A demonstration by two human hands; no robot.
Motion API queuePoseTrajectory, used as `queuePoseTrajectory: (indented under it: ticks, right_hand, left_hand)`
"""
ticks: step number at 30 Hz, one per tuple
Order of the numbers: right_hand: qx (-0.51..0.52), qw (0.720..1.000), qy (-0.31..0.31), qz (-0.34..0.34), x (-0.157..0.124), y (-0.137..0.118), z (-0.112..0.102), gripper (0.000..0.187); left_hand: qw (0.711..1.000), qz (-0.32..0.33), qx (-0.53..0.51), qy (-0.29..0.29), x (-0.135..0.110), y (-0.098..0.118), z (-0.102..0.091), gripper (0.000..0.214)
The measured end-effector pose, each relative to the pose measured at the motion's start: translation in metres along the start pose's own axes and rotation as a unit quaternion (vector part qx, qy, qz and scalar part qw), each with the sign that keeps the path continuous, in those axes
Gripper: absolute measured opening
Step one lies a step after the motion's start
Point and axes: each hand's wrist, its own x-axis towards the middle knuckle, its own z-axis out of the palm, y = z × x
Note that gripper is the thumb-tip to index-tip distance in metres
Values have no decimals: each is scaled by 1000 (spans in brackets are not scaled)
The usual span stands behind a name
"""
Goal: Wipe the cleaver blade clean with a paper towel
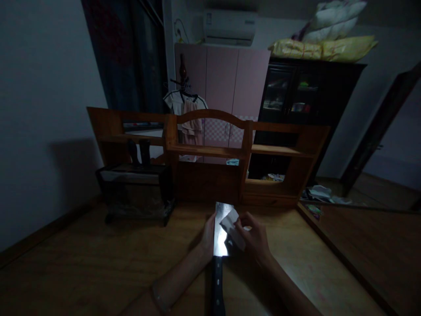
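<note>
A cleaver (221, 232) with a shiny broad blade and a dark handle lies on the wooden desk (98, 263), its blade pointing away from me. My left hand (208, 235) rests against the blade's left edge with its fingers curled on it. My right hand (255, 239) pinches a folded white tissue (232, 224) and presses it onto the blade's right side.
A dark knife block (136, 186) with handles sticking up stands at the back left. A wooden shelf unit (210, 151) runs along the desk's far edge. Behind it are a pink wardrobe (226, 83), a dark cabinet (296, 96) and hanging clothes (189, 114). The room is dim.
</note>
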Motion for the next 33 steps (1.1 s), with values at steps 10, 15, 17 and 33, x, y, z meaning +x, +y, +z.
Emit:
queuePoseTrajectory:
  ticks: [10, 15, 17, 33]
  right_hand:
    - [-24, 1000, 8, -19, 2, 7, 2, 4]
    - [-6, 1000, -6, -16, 2, 6, 1, 13]
    - [-8, 999, -20, -25, 2, 5, 0, 24]
    - [-30, 989, -102, -103, -2, 21, 14, 22]
  left_hand:
    - [1000, -7, -9, 7, -2, 1, 0, 45]
    - [1000, -15, -12, -1, -2, 1, -3, 49]
    - [1000, -12, -9, 11, -1, 0, -3, 48]
    - [998, 0, -8, 55, 2, 0, -8, 40]
